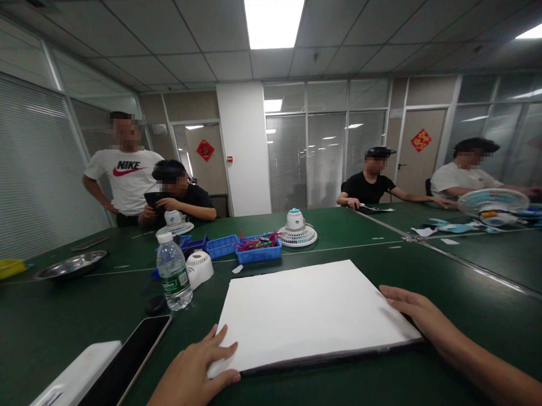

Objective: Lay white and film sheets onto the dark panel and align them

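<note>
A flat white rectangular board or box point(307, 314) with a dark lower edge lies on the green table point(335, 389) in front of me. My left hand point(203, 366) touches its near left corner, fingers spread over the white surface. Against the right edge rests my right hand point(413, 308), its fingers extended and the palm facing inward. Neither hand is closed around the board.
Left of the board are a water bottle point(173, 276), a black phone-like slab point(127, 364) and a white box point(78, 377). Behind it stand a blue tray of wires point(259, 252) and a white fan part point(297, 235). Several people are around the table.
</note>
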Motion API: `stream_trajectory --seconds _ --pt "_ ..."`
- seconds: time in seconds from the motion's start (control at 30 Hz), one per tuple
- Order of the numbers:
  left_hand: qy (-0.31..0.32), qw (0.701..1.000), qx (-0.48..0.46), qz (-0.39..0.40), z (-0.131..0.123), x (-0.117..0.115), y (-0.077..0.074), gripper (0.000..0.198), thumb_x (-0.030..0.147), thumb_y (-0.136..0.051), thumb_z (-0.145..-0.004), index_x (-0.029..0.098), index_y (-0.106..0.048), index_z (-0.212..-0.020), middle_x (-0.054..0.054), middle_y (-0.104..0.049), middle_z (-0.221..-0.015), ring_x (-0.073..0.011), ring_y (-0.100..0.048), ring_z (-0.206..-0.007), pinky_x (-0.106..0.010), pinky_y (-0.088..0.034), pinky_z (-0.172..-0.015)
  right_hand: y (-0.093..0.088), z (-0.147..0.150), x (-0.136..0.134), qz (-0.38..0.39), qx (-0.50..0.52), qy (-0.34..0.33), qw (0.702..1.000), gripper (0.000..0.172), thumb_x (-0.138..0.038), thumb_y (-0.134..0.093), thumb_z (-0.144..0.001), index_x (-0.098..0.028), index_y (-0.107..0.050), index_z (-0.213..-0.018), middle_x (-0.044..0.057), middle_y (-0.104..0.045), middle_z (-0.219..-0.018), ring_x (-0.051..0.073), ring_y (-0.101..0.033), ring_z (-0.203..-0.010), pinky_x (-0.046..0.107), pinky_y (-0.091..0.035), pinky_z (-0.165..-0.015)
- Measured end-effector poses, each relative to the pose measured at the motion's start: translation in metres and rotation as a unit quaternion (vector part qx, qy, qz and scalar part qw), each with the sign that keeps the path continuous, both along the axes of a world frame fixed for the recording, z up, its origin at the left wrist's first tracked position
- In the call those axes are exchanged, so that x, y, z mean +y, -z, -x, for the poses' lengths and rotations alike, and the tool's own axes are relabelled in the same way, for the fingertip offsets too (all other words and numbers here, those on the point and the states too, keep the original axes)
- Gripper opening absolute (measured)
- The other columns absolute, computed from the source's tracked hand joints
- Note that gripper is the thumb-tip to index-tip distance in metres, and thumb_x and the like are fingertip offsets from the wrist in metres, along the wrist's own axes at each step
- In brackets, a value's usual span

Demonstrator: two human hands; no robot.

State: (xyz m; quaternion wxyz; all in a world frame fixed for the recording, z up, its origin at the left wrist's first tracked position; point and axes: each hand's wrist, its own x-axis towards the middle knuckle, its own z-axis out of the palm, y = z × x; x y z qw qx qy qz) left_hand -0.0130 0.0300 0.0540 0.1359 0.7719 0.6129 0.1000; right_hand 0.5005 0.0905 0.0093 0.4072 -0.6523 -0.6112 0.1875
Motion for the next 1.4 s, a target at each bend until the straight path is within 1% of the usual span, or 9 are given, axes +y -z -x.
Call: stream_trajectory --seconds 0.13,0.37,0.47,0.6,0.73,1.0,1.1,1.27,1.4 --pt "-0.003 1.000 -0.018 -0.007 0.003 -0.001 0.002 0.048 0.054 -0.075 -0.079 0.039 -0.070 -0.125 -0.002 -0.049 -0.150 -0.0332 -0.041 -0.144 -0.054 -0.035 -0.118 -0.008 -0.009 -0.001 0.042 0.225 -0.034 0.973 0.043 -0.036 -0.057 -0.083 -0.021 -0.073 -0.120 0.011 -0.062 -0.136 0.032 -0.065 -0.117 0.044 -0.059 -0.093" --pt "-0.006 1.000 -0.027 -0.009 0.006 -0.001 0.004 0.049 0.055 -0.074 -0.080 0.038 -0.070 -0.126 -0.002 -0.049 -0.151 -0.0341 -0.041 -0.145 -0.055 -0.034 -0.118 -0.002 -0.010 0.002 0.035 0.258 -0.061 0.963 0.065 -0.029 -0.056 -0.082 -0.021 -0.051 -0.147 0.015 -0.056 -0.143 0.032 -0.071 -0.105 0.043 -0.064 -0.076" --pt "-0.006 1.000 -0.021 -0.016 0.006 -0.003 0.005 0.049 0.056 -0.072 -0.081 0.036 -0.071 -0.126 -0.002 -0.051 -0.151 -0.0341 -0.041 -0.145 -0.056 -0.035 -0.118 0.000 -0.006 0.001 0.051 0.328 -0.017 0.943 0.066 -0.022 -0.065 -0.075 -0.024 -0.056 -0.140 0.013 -0.053 -0.147 0.028 -0.074 -0.087 0.037 -0.062 -0.059" --pt "-0.016 0.999 -0.011 -0.048 0.008 -0.003 0.010 0.049 0.053 -0.077 -0.076 0.032 -0.075 -0.121 -0.004 -0.054 -0.150 -0.0367 -0.044 -0.143 -0.059 -0.036 -0.117 -0.009 0.005 -0.004 0.115 0.345 0.071 0.929 0.073 -0.013 -0.070 -0.067 -0.024 -0.058 -0.138 0.009 -0.054 -0.148 0.020 -0.071 -0.078 0.028 -0.055 -0.054" --pt "0.027 0.988 0.009 -0.150 0.016 0.002 0.018 0.054 0.046 -0.088 -0.067 0.033 -0.075 -0.117 -0.004 -0.054 -0.151 -0.0390 -0.047 -0.141 -0.060 -0.043 -0.113 -0.021 0.015 -0.008 0.150 0.366 0.080 0.915 0.074 -0.013 -0.070 -0.069 -0.026 -0.057 -0.140 0.008 -0.066 -0.133 0.016 -0.066 -0.065 0.026 -0.050 -0.049" --pt "0.233 0.887 0.032 -0.398 0.011 -0.004 0.020 0.024 0.025 -0.073 -0.088 0.028 -0.071 -0.112 -0.004 -0.074 -0.122 -0.0284 -0.070 -0.110 -0.045 -0.062 -0.090 -0.032 0.018 -0.011 0.162 0.387 0.089 0.903 0.075 -0.011 -0.069 -0.067 -0.024 -0.055 -0.140 0.008 -0.053 -0.149 0.021 -0.069 -0.085 0.027 -0.054 -0.059" --pt "0.252 0.858 0.044 -0.446 -0.003 -0.009 0.016 0.017 0.025 -0.059 -0.099 0.024 -0.071 -0.111 -0.005 -0.076 -0.111 -0.0244 -0.072 -0.100 -0.039 -0.063 -0.084 -0.031 0.016 -0.012 0.166 0.382 0.078 0.906 0.080 -0.014 -0.069 -0.065 -0.023 -0.052 -0.142 0.010 -0.046 -0.155 0.024 -0.070 -0.092 0.029 -0.055 -0.061" --pt "0.275 0.802 0.083 -0.524 -0.019 -0.014 0.013 0.028 0.013 -0.044 -0.104 0.016 -0.071 -0.111 -0.006 -0.076 -0.097 -0.0194 -0.071 -0.084 -0.032 -0.060 -0.076 -0.029 0.014 -0.011 0.162 0.370 0.065 0.913 0.085 -0.015 -0.066 -0.062 -0.023 -0.048 -0.145 0.010 -0.041 -0.158 0.026 -0.068 -0.103 0.027 -0.054 -0.062" --pt "0.268 0.785 0.092 -0.551 -0.025 -0.018 0.005 0.035 0.012 -0.038 -0.107 0.014 -0.073 -0.109 -0.006 -0.077 -0.094 -0.0193 -0.072 -0.082 -0.032 -0.059 -0.075 -0.034 0.012 -0.014 0.166 0.338 0.054 0.925 0.085 -0.018 -0.064 -0.063 -0.023 -0.046 -0.146 0.012 -0.037 -0.160 0.029 -0.068 -0.106 0.029 -0.054 -0.059"
